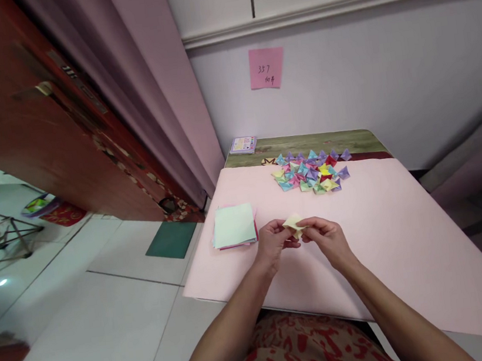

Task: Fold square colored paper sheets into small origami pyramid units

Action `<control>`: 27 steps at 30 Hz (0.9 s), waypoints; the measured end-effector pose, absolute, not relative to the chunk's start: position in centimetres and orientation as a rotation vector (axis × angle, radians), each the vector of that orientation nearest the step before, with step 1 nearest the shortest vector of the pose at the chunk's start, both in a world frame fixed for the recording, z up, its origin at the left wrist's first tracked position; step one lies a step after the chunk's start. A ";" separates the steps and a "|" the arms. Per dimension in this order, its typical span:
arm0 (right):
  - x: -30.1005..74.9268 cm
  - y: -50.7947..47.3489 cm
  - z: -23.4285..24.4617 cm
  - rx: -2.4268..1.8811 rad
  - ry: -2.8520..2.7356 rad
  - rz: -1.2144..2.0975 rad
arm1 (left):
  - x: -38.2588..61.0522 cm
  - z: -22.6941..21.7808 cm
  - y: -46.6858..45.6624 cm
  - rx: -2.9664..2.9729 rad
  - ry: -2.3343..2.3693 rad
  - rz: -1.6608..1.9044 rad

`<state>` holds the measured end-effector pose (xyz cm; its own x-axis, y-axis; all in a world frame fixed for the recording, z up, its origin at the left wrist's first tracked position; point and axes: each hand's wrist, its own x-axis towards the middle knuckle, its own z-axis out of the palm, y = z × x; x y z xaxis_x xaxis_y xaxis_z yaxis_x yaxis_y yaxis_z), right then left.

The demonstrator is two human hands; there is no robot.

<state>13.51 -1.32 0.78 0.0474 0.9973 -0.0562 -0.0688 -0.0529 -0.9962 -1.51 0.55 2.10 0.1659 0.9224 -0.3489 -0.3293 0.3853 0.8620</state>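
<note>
Between both hands is a small piece of pale yellow folded paper (293, 223), held just above the pink-covered table (385, 232). My left hand (274, 240) pinches its left side, and my right hand (326, 235) grips the right side with thumb and fingers. Parts of the paper are hidden behind the fingertips. Left of my left hand lies a stack of square paper sheets (234, 226), pale green on top with pink edges showing beneath. Beyond the hands sits a pile of folded paper pieces (311, 172) in purple, blue, yellow, red and green.
A small pack of printed cards (243, 144) rests at the table's back left corner. A pink note (267, 68) is stuck on the wall behind. To the left stand a purple curtain (155, 67) and a brown door (51, 122).
</note>
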 end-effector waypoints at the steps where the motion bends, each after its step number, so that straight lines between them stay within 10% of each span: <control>1: 13.6 -1.4 0.9 -1.198 -1.116 1.264 | -1.6 2.2 0.6 0.710 1.037 1.014; 27: 14.3 -1.4 1.5 -1.341 -1.446 0.731 | -2.2 2.4 0.4 1.520 1.172 1.208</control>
